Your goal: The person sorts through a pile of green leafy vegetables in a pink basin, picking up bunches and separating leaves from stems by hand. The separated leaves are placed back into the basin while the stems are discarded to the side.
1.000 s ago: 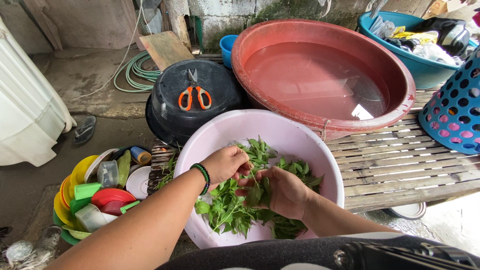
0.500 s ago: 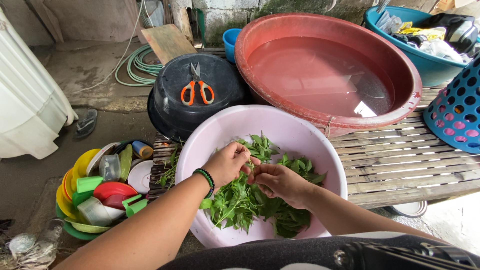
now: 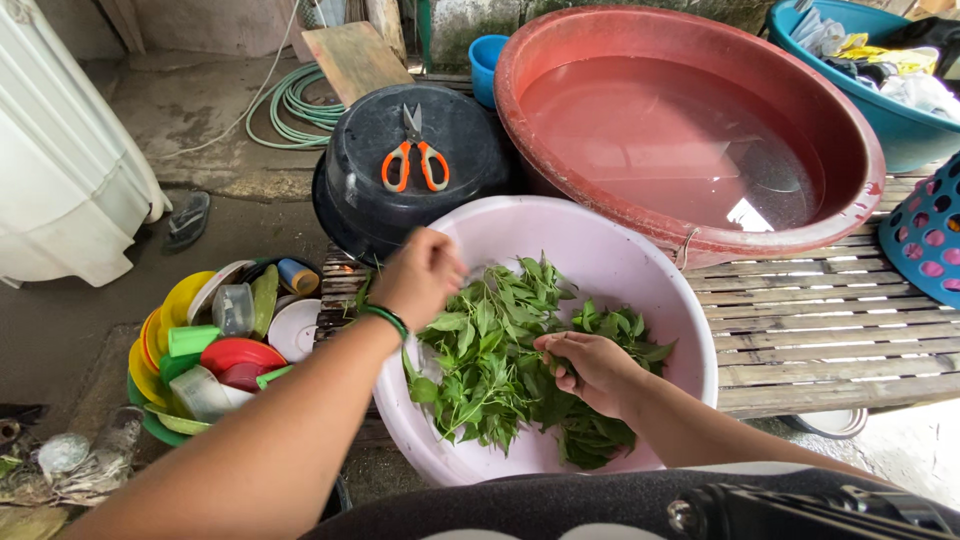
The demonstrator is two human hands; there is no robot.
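Sorting leafy greens (image 3: 500, 370) in the pink basin (image 3: 640, 270), the right hand (image 3: 590, 368) pinches a stem while the left hand (image 3: 420, 275), loosely closed, lifts away; stripping that stem likely needs both hands.

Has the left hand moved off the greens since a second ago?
Yes. The left hand has lifted up and left, from the middle of the leafy greens toward the pink basin rim near the black tub.

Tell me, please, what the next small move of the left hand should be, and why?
Probably bring the left hand back down into the greens. It hovers closed above the near-left rim of the pink basin, off the leaves, while the right hand rests among the sprigs, gripping some. Most of the leafy pile lies between the two hands, so the left one seems free to pick another sprig.
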